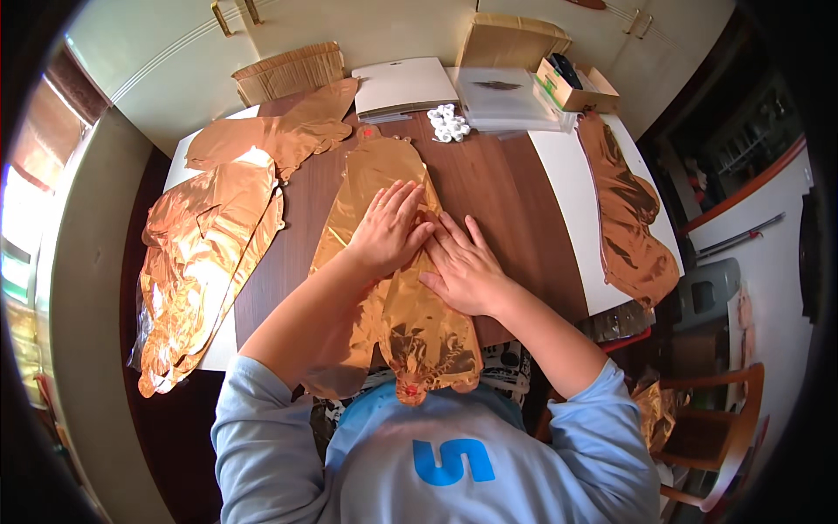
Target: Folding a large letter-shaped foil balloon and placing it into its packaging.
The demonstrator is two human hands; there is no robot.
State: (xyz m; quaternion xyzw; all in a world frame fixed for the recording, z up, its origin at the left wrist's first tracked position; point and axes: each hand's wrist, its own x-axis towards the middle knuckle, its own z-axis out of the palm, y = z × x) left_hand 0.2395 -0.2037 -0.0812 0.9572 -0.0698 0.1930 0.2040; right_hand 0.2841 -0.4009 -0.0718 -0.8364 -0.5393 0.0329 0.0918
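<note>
While both hands lay on the gold foil sheet [375,166], pressing it flat seemed to be the step in hand. The left hand [393,225] was flat, its fingers close together; the right hand [463,266] had its fingers spread, and neither visibly gripped anything. The foil stretched lengthwise over the brown table [524,227], its near end by the blue shirt [393,458]. Further smoothing probably called for light, even pressure outward across the creases.

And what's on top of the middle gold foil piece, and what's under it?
The left hand and right hand lie palm-down on the foil piece. Brown tabletop shows beside it; whatever is directly underneath is covered.
</note>
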